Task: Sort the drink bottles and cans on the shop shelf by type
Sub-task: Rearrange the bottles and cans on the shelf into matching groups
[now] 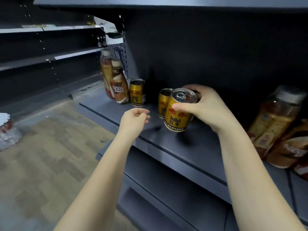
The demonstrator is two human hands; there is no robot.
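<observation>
My right hand grips a gold Red Bull can round its top, tilted, just above the grey shelf. A second gold can stands right behind it. A third gold can stands further left, next to a brown Nescafe bottle and a taller tea bottle. My left hand hovers over the shelf's front edge, fingers loosely curled, holding nothing. At the right lie or lean a tea bottle and a Nescafe bottle.
The shelf's dark back panel rises close behind the cans, with another shelf board overhead. Lower shelves step out below. A wood-pattern floor lies to the left, with a wrapped pack on it. A person in checked clothing stands beyond the shelving.
</observation>
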